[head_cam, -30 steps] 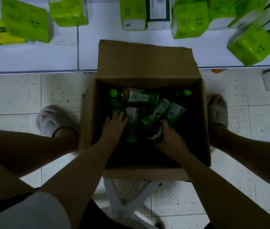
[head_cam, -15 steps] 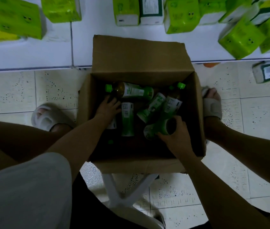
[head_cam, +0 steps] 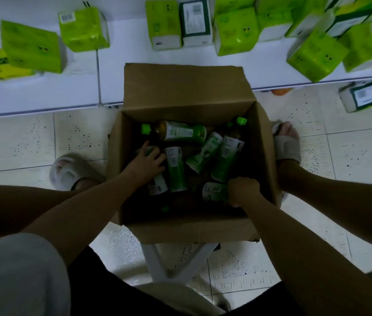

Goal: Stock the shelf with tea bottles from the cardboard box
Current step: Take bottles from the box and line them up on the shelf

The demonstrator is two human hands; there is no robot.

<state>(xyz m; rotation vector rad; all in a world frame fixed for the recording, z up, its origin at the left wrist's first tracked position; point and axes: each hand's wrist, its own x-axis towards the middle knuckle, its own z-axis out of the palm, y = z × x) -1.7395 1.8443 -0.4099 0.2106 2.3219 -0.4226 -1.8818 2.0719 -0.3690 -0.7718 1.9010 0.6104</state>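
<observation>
An open cardboard box [head_cam: 187, 87] stands on the floor between my feet, with several green-capped tea bottles lying loose inside. My left hand [head_cam: 147, 159] reaches into the box's left side and grips a bottle [head_cam: 157, 184] that lies mostly under it. My right hand [head_cam: 243, 191] is curled round the base of another bottle [head_cam: 214, 191] near the box's front right. A bottle [head_cam: 176, 132] lies across the back, and one [head_cam: 228, 151] leans at the right. The white shelf [head_cam: 116, 71] runs behind the box.
Green and white packs [head_cam: 237, 34] stand and lie on the low shelf, more at the right [head_cam: 317, 57]. One pack [head_cam: 362, 95] lies on the tiled floor at the right. A white stool leg [head_cam: 157, 263] sits under me.
My left hand has slid further left and back in the box onto a bottle. My right hand has closed tighter on its bottle and drawn it toward the front right corner.
</observation>
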